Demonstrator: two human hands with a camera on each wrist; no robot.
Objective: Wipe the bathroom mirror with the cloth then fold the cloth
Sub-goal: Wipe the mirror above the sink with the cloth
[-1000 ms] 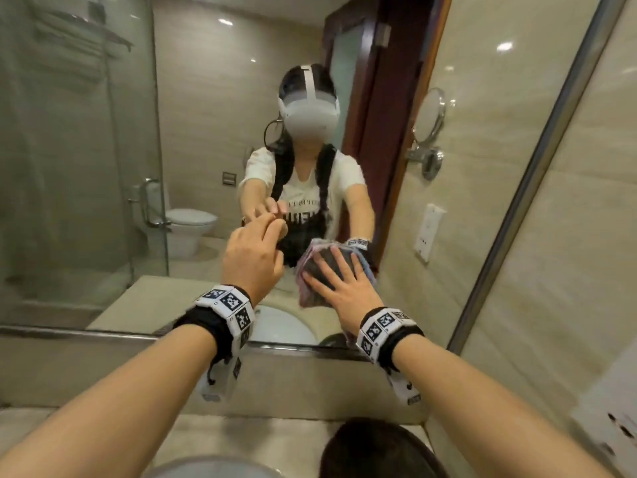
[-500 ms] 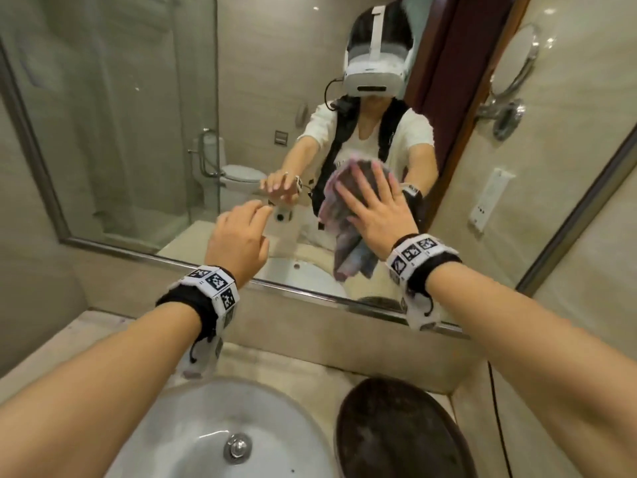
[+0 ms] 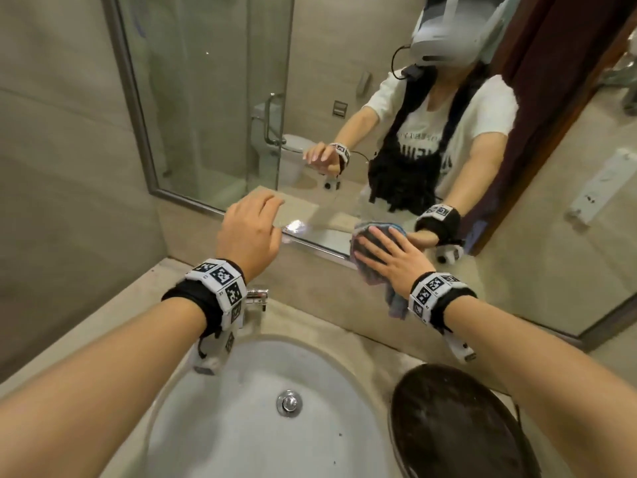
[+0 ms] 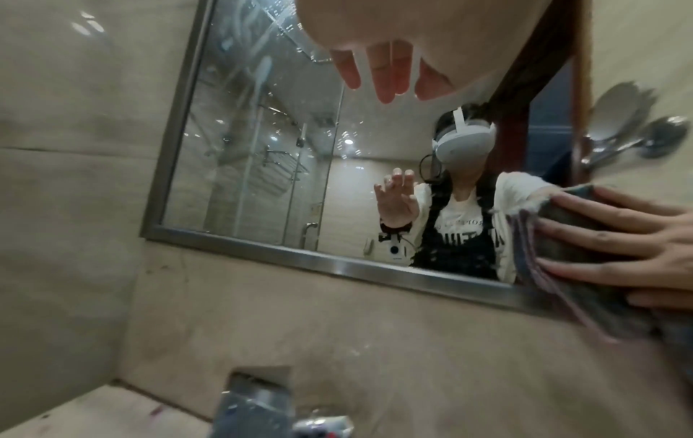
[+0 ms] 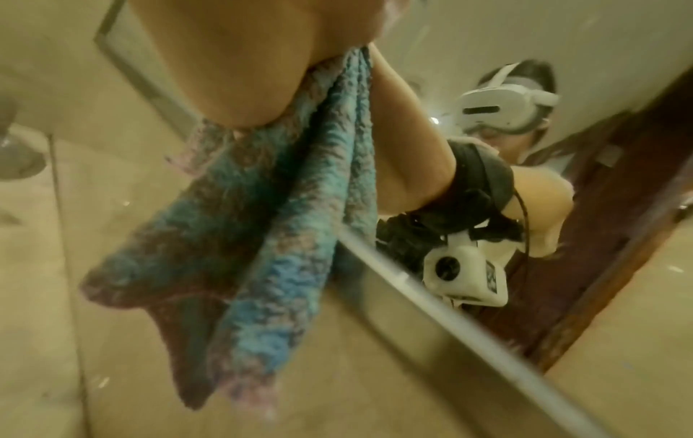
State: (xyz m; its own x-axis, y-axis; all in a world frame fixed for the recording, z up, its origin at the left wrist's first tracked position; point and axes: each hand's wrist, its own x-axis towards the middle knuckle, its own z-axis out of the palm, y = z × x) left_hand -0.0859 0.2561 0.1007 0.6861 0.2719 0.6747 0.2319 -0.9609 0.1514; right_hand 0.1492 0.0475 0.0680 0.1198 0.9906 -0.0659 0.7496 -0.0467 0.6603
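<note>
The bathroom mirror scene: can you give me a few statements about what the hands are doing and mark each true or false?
1. The right hand presses the cloth flat at the mirror's lower edge. True.
2. The left hand holds a second cloth. False: it holds nothing, fingers relaxed.
3. The cloth lies folded in the sink. False: it is up at the mirror, partly hanging down.
4. A tap stands behind the sink. True.

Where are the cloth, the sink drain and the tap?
cloth [image 3: 370, 274]: head view, fabric below the fingers.
sink drain [image 3: 289, 403]: head view, its metal stopper.
tap [image 3: 256, 296]: head view, chrome part behind the wrist.
</note>
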